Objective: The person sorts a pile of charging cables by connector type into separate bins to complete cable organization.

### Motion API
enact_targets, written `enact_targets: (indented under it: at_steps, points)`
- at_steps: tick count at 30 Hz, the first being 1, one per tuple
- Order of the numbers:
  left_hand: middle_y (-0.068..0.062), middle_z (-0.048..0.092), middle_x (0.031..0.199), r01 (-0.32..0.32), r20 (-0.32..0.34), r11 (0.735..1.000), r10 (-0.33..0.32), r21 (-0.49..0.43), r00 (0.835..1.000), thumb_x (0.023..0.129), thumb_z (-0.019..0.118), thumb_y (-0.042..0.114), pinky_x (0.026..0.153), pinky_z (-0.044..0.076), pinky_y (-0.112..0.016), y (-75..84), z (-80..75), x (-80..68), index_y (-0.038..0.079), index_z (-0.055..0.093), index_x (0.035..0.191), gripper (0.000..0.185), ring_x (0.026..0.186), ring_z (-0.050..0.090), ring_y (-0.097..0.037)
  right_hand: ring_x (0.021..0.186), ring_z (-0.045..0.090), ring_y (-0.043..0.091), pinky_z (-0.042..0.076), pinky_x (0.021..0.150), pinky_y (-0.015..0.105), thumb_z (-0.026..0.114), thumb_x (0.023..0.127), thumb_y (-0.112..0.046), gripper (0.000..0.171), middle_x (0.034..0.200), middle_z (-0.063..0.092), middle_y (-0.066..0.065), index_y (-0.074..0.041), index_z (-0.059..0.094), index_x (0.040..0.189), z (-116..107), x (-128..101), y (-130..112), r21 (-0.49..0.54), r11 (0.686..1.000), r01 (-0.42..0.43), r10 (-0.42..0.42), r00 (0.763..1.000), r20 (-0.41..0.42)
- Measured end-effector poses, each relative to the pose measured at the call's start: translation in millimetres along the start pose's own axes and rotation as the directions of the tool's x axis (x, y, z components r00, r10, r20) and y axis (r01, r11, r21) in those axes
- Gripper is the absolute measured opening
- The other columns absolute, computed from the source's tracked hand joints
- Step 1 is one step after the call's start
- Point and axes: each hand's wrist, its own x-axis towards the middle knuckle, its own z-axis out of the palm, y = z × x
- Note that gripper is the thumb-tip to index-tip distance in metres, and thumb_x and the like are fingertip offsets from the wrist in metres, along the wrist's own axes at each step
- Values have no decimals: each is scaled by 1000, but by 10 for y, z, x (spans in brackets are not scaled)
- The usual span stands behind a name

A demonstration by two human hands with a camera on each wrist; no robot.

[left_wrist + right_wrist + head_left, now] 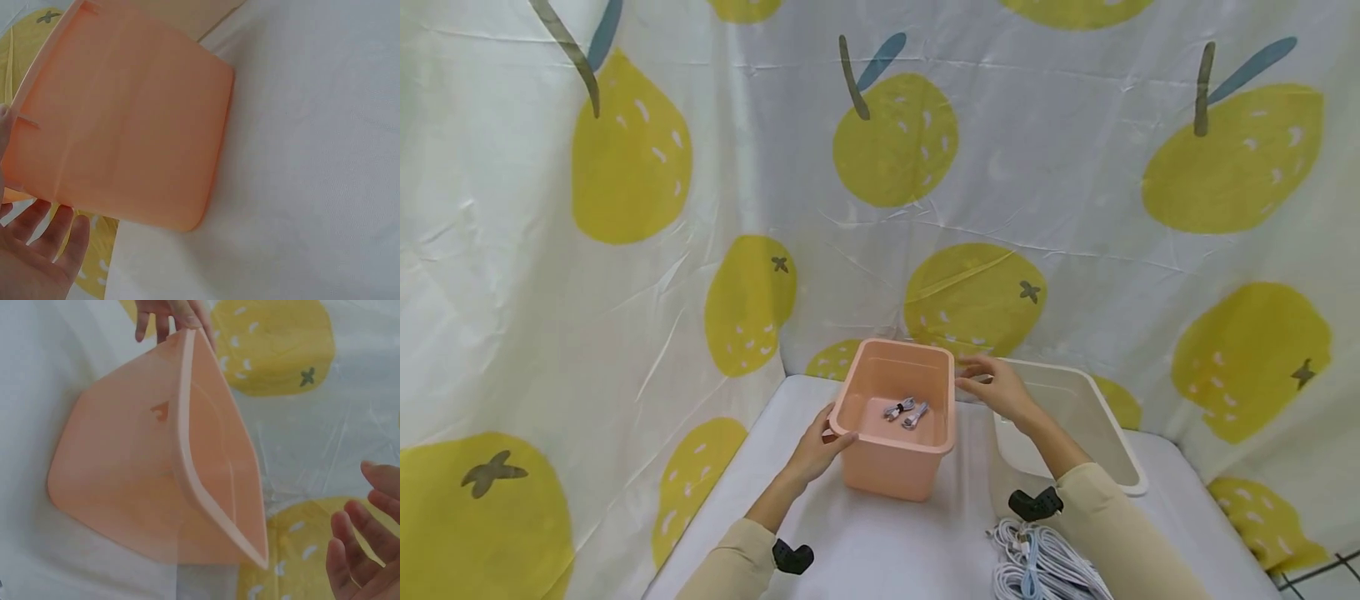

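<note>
A peach plastic bin (891, 467) stands on the white-covered table, with two small bundled cables (915, 415) lying on its floor. My left hand (814, 450) grips the bin's near left corner, thumb over the rim and the other fingers along the outer side; the left wrist view shows these fingers (75, 244) against the wall. Beside the bin's right rim is my right hand (1000, 390), its fingers loosely bent and holding nothing. In the right wrist view the right hand (369, 544) is apart from the bin.
A larger cream bin (1123, 454) stands to the right, partly behind my right forearm. Nearer me lies a heap of bundled white cables (1037, 562), partly covered by the right sleeve. A curtain with yellow fruit prints (895, 142) hangs behind and at the sides of the table.
</note>
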Motion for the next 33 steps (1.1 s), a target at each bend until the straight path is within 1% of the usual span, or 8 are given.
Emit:
enact_targets:
  at_steps: [3,8,13,15,18,23,29,33]
  points:
    - [-24,55,141,-4,11,1000,4,8,1000,99,74,28,99,51,-52,13,9,-6,6,28,162,81,121,61,-36,112,64,37,56,88,49,73,99,-24,51,127,66,19,-4,59,144,-40,-80,-4,-11,1000,9,-9,1000,-3]
    - [-23,56,141,-8,14,1000,8,14,1000,98,75,32,98,52,-51,-12,29,3,7,29,162,83,120,62,-34,109,65,35,56,87,46,72,100,-22,48,124,68,17,-4,59,143,-92,-199,-2,-26,1000,11,-12,1000,-22]
    - [-26,57,136,-32,0,999,32,-9,999,99,74,23,90,55,-51,36,13,-22,-1,28,161,80,117,63,-40,100,68,33,56,78,44,73,100,-23,47,121,69,16,-3,59,141,-124,-271,15,-22,1000,5,-6,999,-46]
    - [-26,57,136,-35,-1,999,35,-10,999,99,74,21,88,56,-50,43,11,-28,-3,27,160,81,117,63,-41,99,68,35,56,78,45,73,100,-22,48,120,69,17,-2,59,141,-139,-308,23,-13,1000,10,-11,999,-50]
    - [-26,56,138,-32,7,999,32,-8,999,98,76,26,89,56,-50,5,7,-16,0,28,161,83,118,62,-40,100,69,37,56,81,44,73,100,-23,50,120,70,17,0,58,141,-150,-381,33,-8,1000,20,-20,999,-50]
    - [-23,56,139,-15,20,1000,15,-2,1000,98,76,31,91,55,-49,-5,11,-1,4,29,161,83,120,62,-37,98,70,32,55,83,41,74,99,-22,50,117,71,17,0,59,141,-134,-510,63,4,999,40,-39,998,-50]
    - [-23,56,139,-10,14,1000,10,-9,1000,98,75,29,87,55,-49,-13,11,2,5,30,161,81,119,62,-37,93,71,28,56,80,32,74,98,-16,47,116,71,20,0,60,140,-121,-623,110,30,996,78,-76,995,-63]
    - [-23,56,139,-15,18,1000,16,-17,1000,99,74,27,81,55,-45,-9,0,-4,5,30,161,80,118,62,-36,90,72,28,56,78,28,75,96,-12,46,113,71,20,4,61,137,-139,-692,114,46,994,102,-99,993,-66]
